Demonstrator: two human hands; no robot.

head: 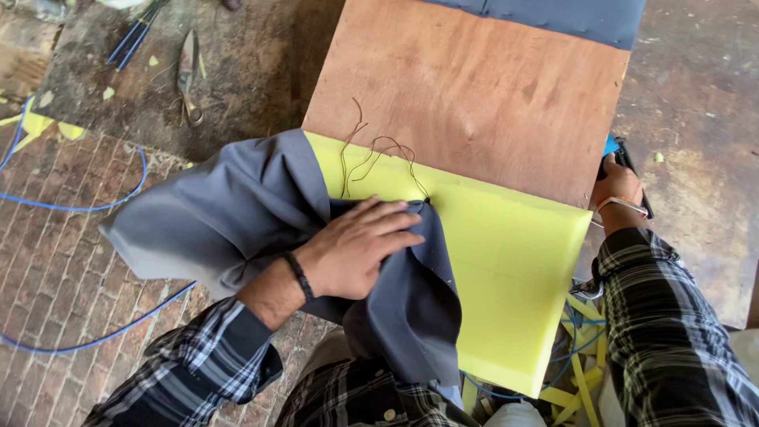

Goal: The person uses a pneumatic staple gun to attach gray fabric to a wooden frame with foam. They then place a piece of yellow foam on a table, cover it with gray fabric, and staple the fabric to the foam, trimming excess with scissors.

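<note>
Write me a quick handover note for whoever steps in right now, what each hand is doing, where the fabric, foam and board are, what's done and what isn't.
Left hand: pressed flat on the grey fabric, bunched over the near-left corner of the yellow foam.
Right hand: at the board's right edge, gripping a dark tool with a blue part; its kind is unclear.
Plywood board lies on the foam; grey fabric already lies along its far edge.
Loose dark threads trail over foam and board.
Scissors lie on the floor, far left.
Left: most of the foam is still uncovered, fabric not pulled across.
</note>
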